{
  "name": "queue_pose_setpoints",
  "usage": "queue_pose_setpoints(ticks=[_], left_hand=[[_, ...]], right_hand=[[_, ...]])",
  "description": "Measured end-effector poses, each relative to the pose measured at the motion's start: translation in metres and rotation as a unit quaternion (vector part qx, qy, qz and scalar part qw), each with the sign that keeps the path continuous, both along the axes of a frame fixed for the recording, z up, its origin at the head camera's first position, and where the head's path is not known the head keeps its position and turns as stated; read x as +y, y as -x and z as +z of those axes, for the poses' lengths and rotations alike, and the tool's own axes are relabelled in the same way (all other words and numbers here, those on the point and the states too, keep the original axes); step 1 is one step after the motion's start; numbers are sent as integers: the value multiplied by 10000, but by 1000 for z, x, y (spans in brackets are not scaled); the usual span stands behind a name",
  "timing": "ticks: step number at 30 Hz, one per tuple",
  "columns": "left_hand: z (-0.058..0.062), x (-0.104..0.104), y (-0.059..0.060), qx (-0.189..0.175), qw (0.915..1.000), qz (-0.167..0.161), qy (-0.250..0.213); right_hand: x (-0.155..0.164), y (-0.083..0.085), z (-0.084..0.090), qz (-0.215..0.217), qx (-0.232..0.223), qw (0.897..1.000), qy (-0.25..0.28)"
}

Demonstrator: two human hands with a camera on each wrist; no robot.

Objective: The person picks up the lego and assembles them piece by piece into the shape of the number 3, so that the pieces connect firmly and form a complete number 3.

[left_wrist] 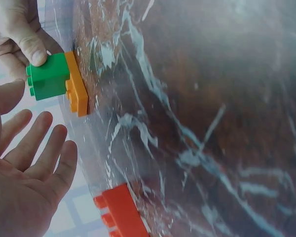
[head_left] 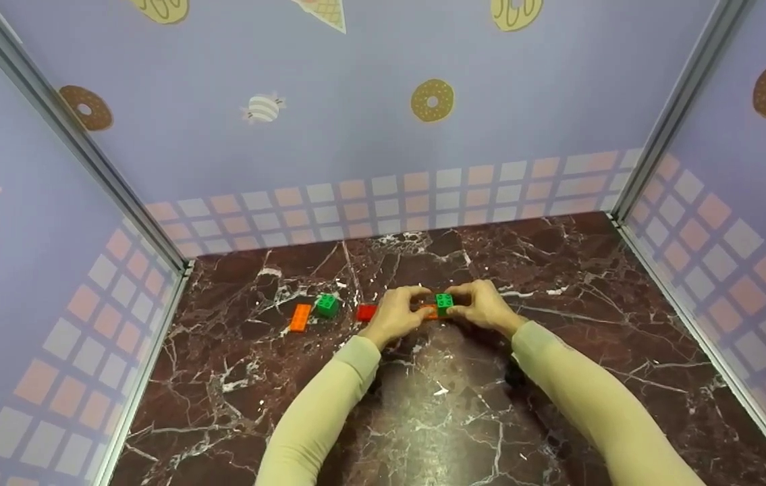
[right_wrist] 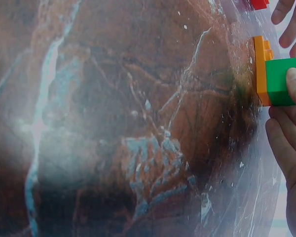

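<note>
A green toy building brick [head_left: 445, 302] sits on one end of a flat orange brick [left_wrist: 78, 94], which lies on the dark marbled table. My right hand [head_left: 488, 308] pinches the green brick, the thumb on its near side as the right wrist view shows. My left hand [left_wrist: 29, 182] is just left of the two bricks, its fingers loosely spread and nothing held between them. In the left wrist view its thumb tip comes close to the green brick's studs; whether they touch I cannot tell. A red brick [left_wrist: 124, 212] lies beside the left hand, partly covered by it in the head view.
Farther left on the table [head_left: 436, 405] are another green brick [head_left: 326, 305] and another orange brick [head_left: 299, 318], apart from each other. Lilac panels with printed sweets and checks enclose the table at the back [head_left: 356, 135] and both sides.
</note>
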State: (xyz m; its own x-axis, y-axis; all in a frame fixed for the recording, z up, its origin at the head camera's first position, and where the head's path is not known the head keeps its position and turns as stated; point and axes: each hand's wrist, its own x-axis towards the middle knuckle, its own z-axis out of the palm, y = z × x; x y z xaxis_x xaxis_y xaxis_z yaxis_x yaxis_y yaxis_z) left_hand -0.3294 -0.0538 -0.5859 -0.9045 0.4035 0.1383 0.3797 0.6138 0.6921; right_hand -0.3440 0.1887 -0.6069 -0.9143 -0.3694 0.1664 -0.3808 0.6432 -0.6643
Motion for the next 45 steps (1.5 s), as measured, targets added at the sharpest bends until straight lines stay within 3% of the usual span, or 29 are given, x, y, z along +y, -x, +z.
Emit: queue_pose_setpoints(ticks=[22, 30, 31, 33, 37, 38, 40, 45], left_hand=[[-2, -48, 2, 304, 9992, 141, 199], [-3, -66, 1, 58, 9992, 210, 349], [-12, -72, 8, 139, 9991, 175, 367], [-18, -77, 12, 155, 9990, 206, 362], [-51, -89, 30, 364, 9979, 321, 422], [-52, -89, 30, 324, 9977, 397, 444], [-67, -93, 37, 379, 9968, 473, 512], [-81, -98, 43, 281, 9948, 738, 642]], right_hand=[[3, 1, -2, -49, -44, 9999, 110], [3, 1, -2, -10, -11, 10000, 51], [2, 1, -2, -12, -31, 10000, 71], [2, 1, -2, -14, -12, 10000, 73], [2, 1, -2, -9, 29, 10000, 69], [2, 1, -2, 2, 68, 10000, 41], [2, 1, -2, 7, 79, 10000, 21], [1, 0, -2, 17, 50, 10000, 32]])
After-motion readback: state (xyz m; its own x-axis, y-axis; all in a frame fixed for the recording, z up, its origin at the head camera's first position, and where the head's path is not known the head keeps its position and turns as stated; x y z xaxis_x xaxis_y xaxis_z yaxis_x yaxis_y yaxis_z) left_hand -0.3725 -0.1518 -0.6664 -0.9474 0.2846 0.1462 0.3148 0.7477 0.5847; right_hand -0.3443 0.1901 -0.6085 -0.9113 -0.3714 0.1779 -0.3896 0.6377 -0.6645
